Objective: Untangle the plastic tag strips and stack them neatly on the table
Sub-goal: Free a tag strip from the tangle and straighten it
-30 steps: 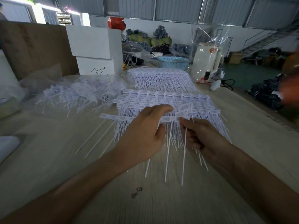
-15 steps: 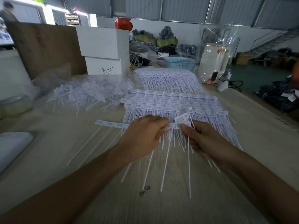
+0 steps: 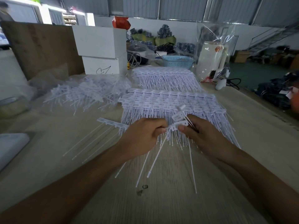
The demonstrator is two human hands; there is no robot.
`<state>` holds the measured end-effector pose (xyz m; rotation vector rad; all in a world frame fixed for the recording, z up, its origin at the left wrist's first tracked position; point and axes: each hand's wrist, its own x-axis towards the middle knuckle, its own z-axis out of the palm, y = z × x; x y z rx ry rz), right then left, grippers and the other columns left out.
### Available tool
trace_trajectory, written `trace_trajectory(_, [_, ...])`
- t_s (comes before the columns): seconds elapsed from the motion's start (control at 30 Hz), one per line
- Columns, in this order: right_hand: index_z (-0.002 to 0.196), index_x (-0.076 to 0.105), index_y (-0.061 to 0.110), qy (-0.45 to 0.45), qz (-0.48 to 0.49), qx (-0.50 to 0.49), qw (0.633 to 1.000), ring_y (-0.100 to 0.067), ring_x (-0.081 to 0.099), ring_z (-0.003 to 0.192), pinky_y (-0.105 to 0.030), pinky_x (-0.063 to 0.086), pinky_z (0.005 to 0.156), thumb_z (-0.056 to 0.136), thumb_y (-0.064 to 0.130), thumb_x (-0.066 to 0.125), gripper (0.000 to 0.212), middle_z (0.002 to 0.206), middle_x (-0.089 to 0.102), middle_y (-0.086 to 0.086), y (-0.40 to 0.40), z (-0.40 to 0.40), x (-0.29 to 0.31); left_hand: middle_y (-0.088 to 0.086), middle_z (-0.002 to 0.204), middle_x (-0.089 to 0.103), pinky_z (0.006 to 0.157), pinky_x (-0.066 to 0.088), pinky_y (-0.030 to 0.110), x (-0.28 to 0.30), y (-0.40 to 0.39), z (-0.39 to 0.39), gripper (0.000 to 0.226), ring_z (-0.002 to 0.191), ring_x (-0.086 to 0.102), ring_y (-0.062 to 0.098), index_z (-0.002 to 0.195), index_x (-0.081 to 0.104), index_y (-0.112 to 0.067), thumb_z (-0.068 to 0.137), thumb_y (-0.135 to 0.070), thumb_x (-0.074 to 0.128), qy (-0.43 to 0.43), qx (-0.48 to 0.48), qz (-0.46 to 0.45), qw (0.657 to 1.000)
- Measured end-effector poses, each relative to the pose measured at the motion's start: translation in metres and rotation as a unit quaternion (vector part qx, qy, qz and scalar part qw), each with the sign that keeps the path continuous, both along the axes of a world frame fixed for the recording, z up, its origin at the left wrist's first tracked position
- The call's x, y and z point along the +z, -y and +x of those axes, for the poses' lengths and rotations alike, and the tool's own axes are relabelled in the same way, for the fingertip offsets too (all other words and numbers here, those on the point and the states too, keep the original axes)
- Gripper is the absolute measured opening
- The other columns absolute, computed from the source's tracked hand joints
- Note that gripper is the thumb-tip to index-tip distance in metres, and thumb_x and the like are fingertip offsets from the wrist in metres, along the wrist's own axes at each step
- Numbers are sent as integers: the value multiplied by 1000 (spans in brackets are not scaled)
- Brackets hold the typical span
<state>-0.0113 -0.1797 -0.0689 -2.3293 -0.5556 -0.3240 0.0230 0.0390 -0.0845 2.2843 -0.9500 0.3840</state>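
Head view: left hand (image 3: 142, 136) and right hand (image 3: 202, 135) pinch one tag strip (image 3: 178, 125) between them (tails dangling).

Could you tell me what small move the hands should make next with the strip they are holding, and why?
Probably ease the two hands apart sideways to pull the strip straight. The left hand and right hand each pinch it close together, its header looks bent and twisted between the two grips, and its thin tails splay across the table in front of the neat stack.
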Motion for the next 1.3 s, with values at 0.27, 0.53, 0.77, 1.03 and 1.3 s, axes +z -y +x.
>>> trace_trajectory(0.27, [85,62,1,-65,113,-13,991,-5,37,50,-20,31,52,96,40,56,41,62,45,1,0,-1,7,-5,84,72,70,52,38,0,2,-1,14,74,67,10,101,73,-16,98,-24,62,-24,-7,-65,998])
trace_trajectory(0.53, [83,53,21,-199,372,-68,904,-14,41,50,-28,34,48,105,39,49,28,62,52,2,14,14,2,-3,90,67,76,44,37,2,3,-5,17,82,57,17,102,70,-16,95,-29,63,91,-31,-20,995])
trace_trajectory(0.77, [109,48,20,-233,365,-52,900,-24,60,55,-32,49,47,105,43,48,24,68,64,-12,24,9,2,-5,88,68,74,49,39,1,10,-10,18,83,59,14,103,70,-20,91,-32,68,62,7,-88,994])
trace_trajectory(1.03, [64,45,23,-311,371,-45,874,-9,21,43,-19,16,39,98,46,58,43,54,29,4,-15,-3,-1,-10,79,66,66,50,37,4,14,-13,19,74,59,8,91,69,-19,83,-32,79,57,34,-145,987])
trace_trajectory(1.3, [71,65,15,-374,329,-18,867,-9,20,47,-21,17,41,78,65,68,51,57,26,5,-16,-8,3,1,80,66,68,46,34,3,22,-17,16,78,57,16,89,69,-8,83,-18,79,110,43,-112,987])
